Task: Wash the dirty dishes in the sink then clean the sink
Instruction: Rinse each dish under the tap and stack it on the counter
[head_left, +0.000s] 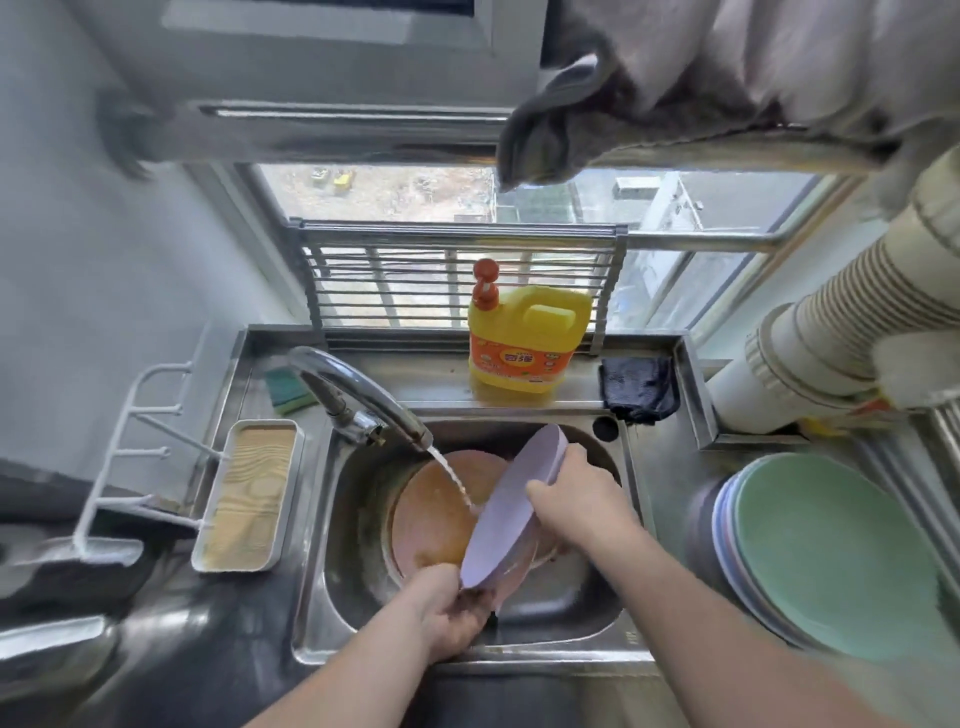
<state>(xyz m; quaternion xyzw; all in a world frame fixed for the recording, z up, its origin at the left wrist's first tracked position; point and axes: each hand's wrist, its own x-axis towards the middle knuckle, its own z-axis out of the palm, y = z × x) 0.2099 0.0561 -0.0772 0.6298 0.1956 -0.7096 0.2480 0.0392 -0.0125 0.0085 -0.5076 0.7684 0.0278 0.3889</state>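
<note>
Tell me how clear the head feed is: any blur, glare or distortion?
Head view: daylight from the window, centre sharp on both hands holding the lilac plate; strong wide-angle bending and smearing at the edges, and soft glare on the sink rim.

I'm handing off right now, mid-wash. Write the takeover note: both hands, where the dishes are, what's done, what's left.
Left hand: grips the lower rim of the tilted pale lilac plate.
Right hand: holds the plate's upper edge.
The curved chrome tap is running; its stream lands on the plate over the steel sink.
Left: an orange-stained round dish lies in the basin, unwashed, and the sink is not cleaned.
Apparently done: a stack of plates with a green one on top on the right counter.
Yellow detergent jug and green-and-yellow sponge sit on the back ledge.
</note>
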